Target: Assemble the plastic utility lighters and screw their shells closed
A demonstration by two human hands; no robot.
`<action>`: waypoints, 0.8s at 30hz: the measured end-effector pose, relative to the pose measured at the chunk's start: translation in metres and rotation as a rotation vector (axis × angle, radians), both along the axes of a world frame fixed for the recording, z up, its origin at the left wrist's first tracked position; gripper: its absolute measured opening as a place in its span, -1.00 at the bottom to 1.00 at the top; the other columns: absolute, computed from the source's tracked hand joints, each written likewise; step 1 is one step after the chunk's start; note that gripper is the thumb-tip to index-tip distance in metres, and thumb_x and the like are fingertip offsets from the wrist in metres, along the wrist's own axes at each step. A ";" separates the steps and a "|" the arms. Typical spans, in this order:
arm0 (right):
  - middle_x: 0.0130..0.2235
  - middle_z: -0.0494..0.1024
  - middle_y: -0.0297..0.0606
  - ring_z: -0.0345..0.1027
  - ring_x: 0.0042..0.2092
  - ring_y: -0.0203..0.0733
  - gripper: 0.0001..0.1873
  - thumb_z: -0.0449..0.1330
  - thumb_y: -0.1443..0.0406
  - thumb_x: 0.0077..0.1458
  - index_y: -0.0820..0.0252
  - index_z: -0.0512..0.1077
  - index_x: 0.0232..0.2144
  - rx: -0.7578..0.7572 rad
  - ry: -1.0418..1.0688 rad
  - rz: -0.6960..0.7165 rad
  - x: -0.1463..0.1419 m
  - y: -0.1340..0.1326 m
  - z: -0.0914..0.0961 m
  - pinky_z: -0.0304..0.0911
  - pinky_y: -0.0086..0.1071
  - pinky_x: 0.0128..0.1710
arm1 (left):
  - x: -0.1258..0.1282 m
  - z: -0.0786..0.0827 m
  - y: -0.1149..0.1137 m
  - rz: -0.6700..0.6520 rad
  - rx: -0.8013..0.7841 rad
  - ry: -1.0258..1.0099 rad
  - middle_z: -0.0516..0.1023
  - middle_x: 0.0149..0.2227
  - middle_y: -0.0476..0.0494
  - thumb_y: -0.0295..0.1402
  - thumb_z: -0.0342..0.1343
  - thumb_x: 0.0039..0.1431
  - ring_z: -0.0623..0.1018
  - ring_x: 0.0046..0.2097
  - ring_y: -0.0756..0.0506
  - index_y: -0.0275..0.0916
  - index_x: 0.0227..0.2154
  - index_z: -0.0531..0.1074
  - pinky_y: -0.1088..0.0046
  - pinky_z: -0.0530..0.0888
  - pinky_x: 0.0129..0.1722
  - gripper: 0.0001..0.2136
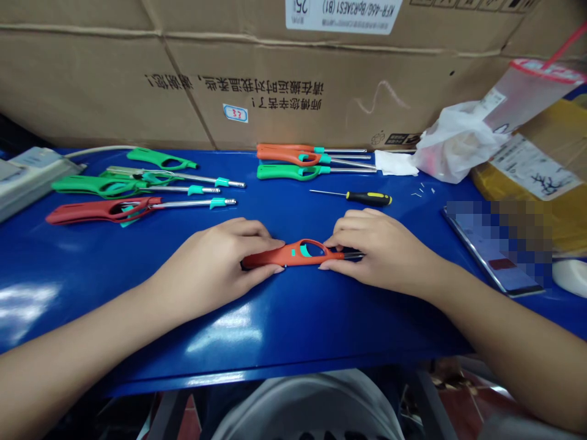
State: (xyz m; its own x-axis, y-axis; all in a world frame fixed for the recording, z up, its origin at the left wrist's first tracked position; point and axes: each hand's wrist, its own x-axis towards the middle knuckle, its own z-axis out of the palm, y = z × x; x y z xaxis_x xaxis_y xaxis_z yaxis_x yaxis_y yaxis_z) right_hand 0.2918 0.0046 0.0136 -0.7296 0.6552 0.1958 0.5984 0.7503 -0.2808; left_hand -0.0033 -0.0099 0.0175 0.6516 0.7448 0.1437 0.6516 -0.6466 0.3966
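Observation:
An orange long-necked lighter (293, 253) with a teal trigger lies level just above or on the blue table, held at both ends. My left hand (229, 253) is closed around the handle end, thumb and fingers on either side. With thumb and fingertips, my right hand (376, 244) pinches the front by the trigger guard, and its palm hides the tip of the metal tube. Behind my hands, a screwdriver (369, 198) with a black and yellow handle lies flat. An orange lighter (287, 153) and a green lighter (287, 172) lie farther back.
At back left lie a red lighter (101, 211), green lighter parts (160, 159) and a power strip (36, 177). A phone (495, 256), a plastic bag (454, 143) and a drink cup (532, 95) are on the right. A large cardboard box (114, 61) walls off the back.

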 end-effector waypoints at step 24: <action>-0.36 0.58 -0.28 0.36 -0.30 -0.18 -0.78 0.44 0.21 0.16 0.21 0.54 -0.40 -0.009 0.020 -0.055 -0.001 0.002 0.004 0.18 -0.29 -0.24 | 0.001 -0.008 -0.001 0.006 -0.015 -0.135 0.62 -0.11 -0.18 -0.15 0.18 0.40 0.63 -0.17 -0.12 -0.15 0.02 0.64 0.34 0.60 -0.09 -0.71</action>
State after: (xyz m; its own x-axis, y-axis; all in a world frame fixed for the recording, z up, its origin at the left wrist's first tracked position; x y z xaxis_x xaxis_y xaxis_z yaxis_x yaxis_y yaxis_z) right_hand 0.2907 0.0061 0.0173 -0.6887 0.6958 0.2036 0.6328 0.7140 -0.2996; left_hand -0.0028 -0.0109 0.0091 0.6227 0.7512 0.2190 0.5953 -0.6365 0.4904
